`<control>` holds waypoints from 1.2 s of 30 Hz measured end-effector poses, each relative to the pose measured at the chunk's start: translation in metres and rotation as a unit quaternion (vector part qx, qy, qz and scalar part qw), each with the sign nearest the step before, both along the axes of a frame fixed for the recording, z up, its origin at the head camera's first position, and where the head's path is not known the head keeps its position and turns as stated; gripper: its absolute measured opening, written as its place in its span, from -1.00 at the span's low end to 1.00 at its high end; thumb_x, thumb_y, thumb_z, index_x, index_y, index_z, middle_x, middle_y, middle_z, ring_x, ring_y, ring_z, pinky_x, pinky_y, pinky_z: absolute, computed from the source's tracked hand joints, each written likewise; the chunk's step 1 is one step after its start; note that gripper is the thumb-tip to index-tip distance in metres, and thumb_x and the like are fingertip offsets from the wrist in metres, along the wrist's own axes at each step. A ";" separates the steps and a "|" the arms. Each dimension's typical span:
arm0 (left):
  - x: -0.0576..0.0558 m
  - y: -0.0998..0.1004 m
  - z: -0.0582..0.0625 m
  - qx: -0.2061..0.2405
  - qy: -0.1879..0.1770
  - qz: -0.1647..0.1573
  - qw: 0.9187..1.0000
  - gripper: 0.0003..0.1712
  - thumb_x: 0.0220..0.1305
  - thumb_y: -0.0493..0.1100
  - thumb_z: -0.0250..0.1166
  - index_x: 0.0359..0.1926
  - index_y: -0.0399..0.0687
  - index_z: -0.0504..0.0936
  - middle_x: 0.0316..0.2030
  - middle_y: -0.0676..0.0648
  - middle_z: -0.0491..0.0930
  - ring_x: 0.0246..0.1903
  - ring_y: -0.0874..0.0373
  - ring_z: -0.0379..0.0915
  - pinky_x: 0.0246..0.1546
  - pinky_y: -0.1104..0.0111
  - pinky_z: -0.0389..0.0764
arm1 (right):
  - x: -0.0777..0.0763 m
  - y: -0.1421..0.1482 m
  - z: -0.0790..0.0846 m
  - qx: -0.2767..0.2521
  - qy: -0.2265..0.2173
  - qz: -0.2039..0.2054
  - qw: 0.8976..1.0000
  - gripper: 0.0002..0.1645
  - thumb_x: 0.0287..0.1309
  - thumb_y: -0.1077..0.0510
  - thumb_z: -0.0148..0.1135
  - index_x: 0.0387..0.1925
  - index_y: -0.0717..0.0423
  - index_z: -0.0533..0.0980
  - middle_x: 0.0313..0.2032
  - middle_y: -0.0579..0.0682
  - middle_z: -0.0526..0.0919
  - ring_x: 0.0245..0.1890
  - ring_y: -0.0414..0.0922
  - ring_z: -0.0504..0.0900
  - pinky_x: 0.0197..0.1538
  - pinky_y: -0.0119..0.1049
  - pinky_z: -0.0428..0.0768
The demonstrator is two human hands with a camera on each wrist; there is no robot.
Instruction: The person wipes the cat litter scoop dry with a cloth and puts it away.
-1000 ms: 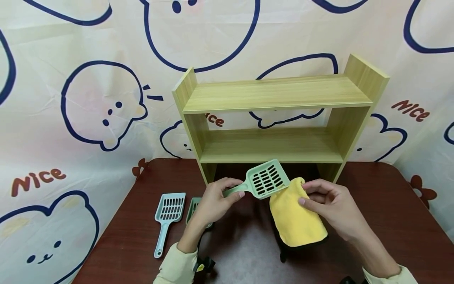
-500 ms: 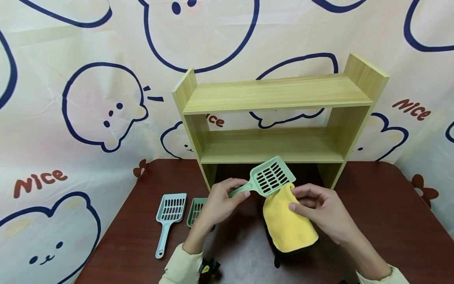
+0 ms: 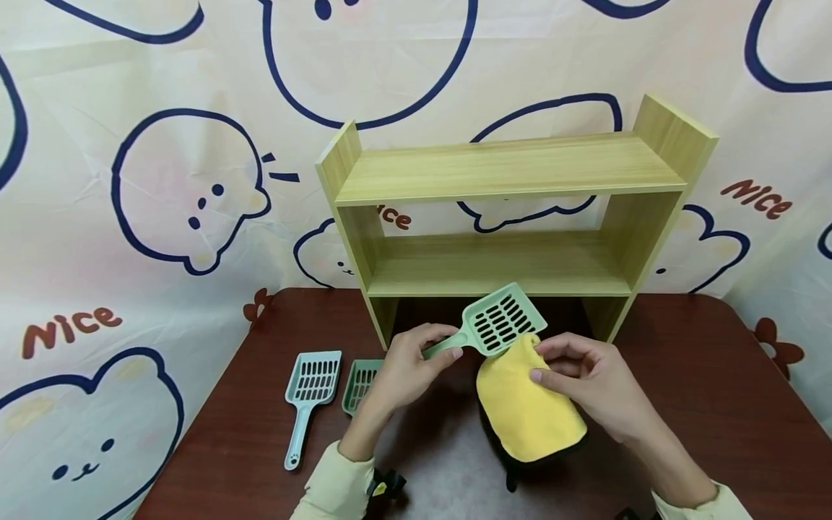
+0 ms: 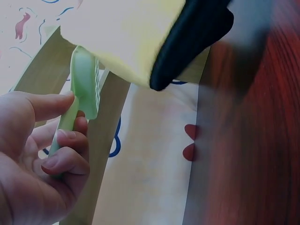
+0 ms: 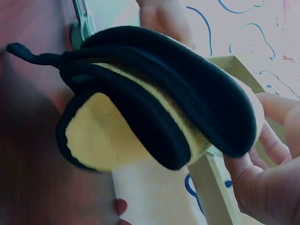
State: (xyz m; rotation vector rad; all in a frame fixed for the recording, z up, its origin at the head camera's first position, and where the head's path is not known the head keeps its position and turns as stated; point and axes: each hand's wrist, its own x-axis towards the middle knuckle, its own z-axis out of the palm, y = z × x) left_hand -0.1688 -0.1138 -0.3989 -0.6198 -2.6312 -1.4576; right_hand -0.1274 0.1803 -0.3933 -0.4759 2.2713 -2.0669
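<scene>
Scoop [image 3: 503, 318] position: raised above the table [image 3: 702, 404], in front of the lower part of the shelf [image 3: 500, 263]. Left hand [image 3: 409, 372]: fingers and thumb clamped on the scoop's handle [image 4: 69, 115]. Right hand [image 3: 594, 379]: thumb and fingers pinching the yellow cloth [image 3: 529, 408], whose upper corner overlaps the scoop's lower edge; contact pressure cannot be judged. Risk: the scoop may twist about its thin handle if the cloth is pushed hard against one side. Risk: the cloth may slip, since only its upper part is gripped and its folds hang loose. Surface: dark red-brown, glossy, bearing a blue scoop [image 3: 305, 406] and a partly hidden green scoop [image 3: 357, 386]. Room: pale wall hanging [image 3: 195, 72], printed with cartoon animals, behind the shelf.
</scene>
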 end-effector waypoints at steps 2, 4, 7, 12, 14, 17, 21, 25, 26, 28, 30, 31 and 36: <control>0.000 -0.005 0.000 -0.006 -0.003 -0.002 1.000 -0.72 0.44 -0.18 0.43 0.14 0.02 0.79 0.00 0.01 0.78 -0.15 0.18 0.60 -0.13 0.38 0.58 | 0.000 0.006 0.002 0.007 -0.006 -0.006 1.000 -0.70 0.27 0.40 0.47 0.02 0.28 0.65 -0.12 -0.18 0.80 -0.19 -0.20 0.84 -0.23 -0.25 0.79; 0.000 -0.009 0.000 -0.011 -0.002 -0.005 1.000 -0.72 0.45 -0.18 0.43 0.14 0.03 0.79 0.00 0.02 0.78 -0.14 0.19 0.61 -0.11 0.37 0.59 | 0.000 0.011 0.003 0.010 -0.010 -0.010 1.000 -0.70 0.27 0.39 0.47 0.02 0.26 0.65 -0.12 -0.17 0.79 -0.19 -0.20 0.84 -0.24 -0.24 0.79; 0.001 -0.016 0.001 -0.020 0.002 -0.006 1.000 -0.72 0.44 -0.18 0.44 0.12 0.05 0.79 -0.01 0.03 0.78 -0.14 0.18 0.62 -0.11 0.36 0.60 | -0.001 0.016 0.005 0.009 -0.012 -0.007 1.000 -0.70 0.27 0.38 0.48 0.01 0.24 0.65 -0.12 -0.15 0.79 -0.19 -0.20 0.84 -0.25 -0.22 0.80; 0.000 -0.023 0.002 -0.021 0.003 -0.010 1.000 -0.74 0.43 -0.19 0.45 0.10 0.06 0.80 -0.03 0.02 0.78 -0.14 0.12 0.61 -0.11 0.34 0.60 | -0.001 0.021 0.006 0.004 -0.003 0.002 1.000 -0.71 0.27 0.40 0.46 0.01 0.25 0.64 -0.13 -0.14 0.79 -0.19 -0.20 0.85 -0.26 -0.22 0.80; 0.000 -0.024 0.002 -0.019 0.003 -0.013 1.000 -0.74 0.43 -0.18 0.45 0.10 0.06 0.80 -0.03 0.02 0.78 -0.13 0.11 0.62 -0.09 0.33 0.60 | 0.000 0.021 0.006 0.001 -0.002 0.006 1.000 -0.71 0.28 0.41 0.45 0.01 0.25 0.64 -0.13 -0.14 0.78 -0.19 -0.20 0.85 -0.26 -0.21 0.80; 0.000 -0.023 0.001 -0.017 0.000 -0.015 1.000 -0.74 0.43 -0.18 0.45 0.10 0.07 0.80 -0.03 0.02 0.78 -0.12 0.12 0.62 -0.08 0.32 0.61 | 0.001 0.019 0.005 -0.003 -0.006 0.014 1.000 -0.71 0.29 0.41 0.44 0.02 0.26 0.64 -0.11 -0.12 0.78 -0.17 -0.19 0.85 -0.25 -0.20 0.80; 0.001 -0.018 0.000 -0.013 -0.003 -0.016 1.000 -0.74 0.43 -0.18 0.45 0.10 0.08 0.80 -0.03 0.03 0.78 -0.12 0.16 0.63 -0.06 0.33 0.60 | 0.002 0.014 0.002 -0.003 -0.011 0.017 1.000 -0.71 0.29 0.40 0.44 0.02 0.26 0.64 -0.09 -0.10 0.77 -0.16 -0.18 0.84 -0.23 -0.21 0.80; 0.001 -0.012 -0.002 -0.018 -0.001 -0.014 1.000 -0.74 0.43 -0.16 0.45 0.11 0.09 0.80 -0.05 0.05 0.78 -0.18 0.19 0.58 -0.12 0.36 0.57 | 0.003 0.007 -0.001 0.002 -0.004 0.018 1.000 -0.70 0.29 0.39 0.45 0.03 0.30 0.62 -0.08 -0.11 0.76 -0.16 -0.18 0.83 -0.21 -0.25 0.79; 0.001 -0.010 -0.003 -0.018 -0.002 -0.013 1.000 -0.74 0.43 -0.16 0.45 0.10 0.09 0.80 -0.05 0.05 0.78 -0.19 0.19 0.57 -0.14 0.36 0.56 | 0.004 0.006 -0.001 0.005 -0.002 0.018 1.000 -0.70 0.29 0.39 0.45 0.03 0.31 0.62 -0.08 -0.11 0.76 -0.16 -0.18 0.83 -0.21 -0.26 0.79; 0.001 -0.008 -0.004 -0.016 -0.003 -0.010 1.000 -0.74 0.43 -0.16 0.45 0.10 0.10 0.80 -0.07 0.06 0.78 -0.21 0.19 0.55 -0.16 0.37 0.55 | 0.004 0.002 -0.002 0.009 0.000 0.019 1.000 -0.69 0.28 0.37 0.46 0.03 0.33 0.62 -0.07 -0.12 0.76 -0.17 -0.18 0.83 -0.20 -0.27 0.79; 0.002 -0.005 -0.005 -0.011 -0.005 -0.009 1.000 -0.74 0.43 -0.17 0.45 0.10 0.09 0.80 -0.07 0.07 0.78 -0.21 0.19 0.56 -0.16 0.37 0.55 | 0.005 -0.001 -0.004 0.013 0.000 0.020 1.000 -0.68 0.28 0.36 0.47 0.03 0.34 0.62 -0.07 -0.14 0.76 -0.17 -0.18 0.83 -0.19 -0.27 0.79; 0.002 -0.003 -0.005 -0.009 -0.006 -0.008 1.000 -0.74 0.43 -0.17 0.45 0.10 0.09 0.80 -0.07 0.07 0.78 -0.20 0.19 0.56 -0.16 0.37 0.56 | 0.005 -0.003 -0.004 0.015 0.000 0.019 1.000 -0.68 0.28 0.36 0.48 0.03 0.34 0.62 -0.07 -0.15 0.76 -0.18 -0.18 0.83 -0.19 -0.27 0.79; 0.002 0.003 -0.004 -0.009 -0.006 -0.007 1.000 -0.73 0.44 -0.16 0.44 0.12 0.05 0.79 -0.04 0.05 0.78 -0.15 0.18 0.60 -0.12 0.37 0.59 | 0.006 -0.006 -0.004 0.024 0.000 0.011 1.000 -0.68 0.27 0.34 0.49 0.02 0.34 0.63 -0.09 -0.19 0.79 -0.20 -0.19 0.83 -0.20 -0.27 0.78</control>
